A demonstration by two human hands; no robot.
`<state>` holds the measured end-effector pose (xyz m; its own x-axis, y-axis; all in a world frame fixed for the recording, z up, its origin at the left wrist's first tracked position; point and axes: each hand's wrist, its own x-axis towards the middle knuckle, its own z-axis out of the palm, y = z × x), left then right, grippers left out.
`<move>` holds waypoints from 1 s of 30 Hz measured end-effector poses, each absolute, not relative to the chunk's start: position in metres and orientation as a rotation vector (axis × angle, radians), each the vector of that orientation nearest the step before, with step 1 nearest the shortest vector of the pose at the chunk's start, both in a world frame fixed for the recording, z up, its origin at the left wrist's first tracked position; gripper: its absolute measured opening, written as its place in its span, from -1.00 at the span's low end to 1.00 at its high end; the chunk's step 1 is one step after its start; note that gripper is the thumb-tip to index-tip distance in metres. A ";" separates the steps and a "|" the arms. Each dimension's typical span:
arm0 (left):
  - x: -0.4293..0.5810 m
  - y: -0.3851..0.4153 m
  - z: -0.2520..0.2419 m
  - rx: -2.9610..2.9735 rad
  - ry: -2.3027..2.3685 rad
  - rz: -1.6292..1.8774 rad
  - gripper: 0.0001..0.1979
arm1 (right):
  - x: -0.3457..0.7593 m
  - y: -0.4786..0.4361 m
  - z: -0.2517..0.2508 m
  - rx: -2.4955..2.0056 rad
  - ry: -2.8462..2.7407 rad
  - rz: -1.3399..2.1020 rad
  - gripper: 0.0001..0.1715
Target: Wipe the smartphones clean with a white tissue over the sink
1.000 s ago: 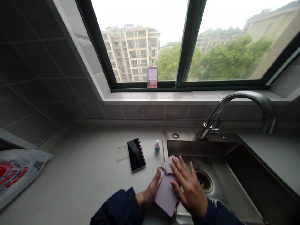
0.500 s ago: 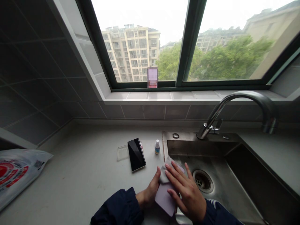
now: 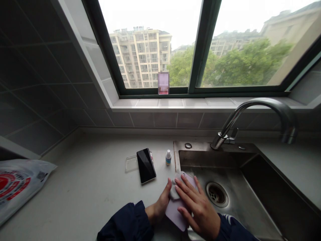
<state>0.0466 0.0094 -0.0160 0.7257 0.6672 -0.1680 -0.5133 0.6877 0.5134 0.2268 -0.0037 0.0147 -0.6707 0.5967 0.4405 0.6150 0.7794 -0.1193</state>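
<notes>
A lilac phone (image 3: 176,211) lies tilted in my left hand (image 3: 162,205), over the counter's edge by the sink. My left thumb runs up along its near-left side, and the other fingers are hidden underneath. On its upper part is a crumpled white wipe (image 3: 175,191). My right hand (image 3: 199,206) presses this wipe down with flat fingers, its thumb resting lower on the phone. Just beyond my hands stands a small white-capped bottle (image 3: 168,158). To its left a black phone (image 3: 146,166) lies partly over a clear phone case (image 3: 130,164).
The steel sink (image 3: 240,201) with its drain (image 3: 217,194) is at my right. A chrome tap (image 3: 260,102) arches over it. A plastic bag (image 3: 22,187) with red print sits at far left on the white counter (image 3: 100,174). The window sill (image 3: 173,102) runs behind.
My right hand has slid slightly down and left over the lilac phone with the wipe, uncovering more of its top end. My left hand stays in place.
</notes>
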 end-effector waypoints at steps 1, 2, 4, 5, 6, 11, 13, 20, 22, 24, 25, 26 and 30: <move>0.047 0.010 -0.017 0.450 0.359 0.660 -0.19 | 0.227 -0.003 0.015 -0.912 -2.505 -0.052 -0.33; 0.047 0.010 -0.017 0.445 0.365 0.638 -0.16 | 0.228 -0.002 0.014 -0.926 -2.494 -0.057 -0.34; 0.046 0.010 -0.019 0.446 0.392 0.595 -0.12 | 0.231 0.001 0.010 -0.980 -2.460 -0.081 -0.35; 0.046 0.010 -0.021 0.449 0.413 0.583 -0.11 | 0.232 0.002 0.008 -1.010 -2.441 -0.099 -0.35; 0.046 0.011 -0.022 0.451 0.435 0.581 -0.10 | 0.233 0.003 0.005 -1.034 -2.426 -0.115 -0.34; 0.046 0.011 -0.024 0.445 0.460 0.588 -0.09 | 0.233 0.003 -0.001 -1.068 -2.398 -0.102 -0.31; 0.046 0.010 -0.020 0.433 0.430 0.603 -0.12 | 0.230 0.001 0.002 -1.038 -2.425 -0.079 -0.27; 0.047 0.010 -0.011 0.420 0.341 0.660 -0.18 | 0.228 -0.001 0.011 -0.942 -2.534 -0.030 -0.20; 0.047 0.011 -0.015 0.431 0.349 0.656 -0.18 | 0.231 0.001 0.008 -0.980 -2.510 -0.057 -0.23; 0.046 0.012 -0.019 0.447 0.366 0.631 -0.17 | 0.233 0.003 0.004 -1.029 -2.484 -0.088 -0.24; 0.045 0.012 -0.020 0.453 0.373 0.624 -0.17 | 0.233 0.003 0.002 -1.052 -2.473 -0.098 -0.25; 0.045 0.012 -0.020 0.455 0.374 0.628 -0.17 | 0.232 0.002 0.000 -1.070 -2.464 -0.103 -0.24; 0.047 0.012 -0.018 0.434 0.307 0.714 -0.25 | 0.223 -0.005 -0.002 -1.057 -2.480 -0.085 -0.19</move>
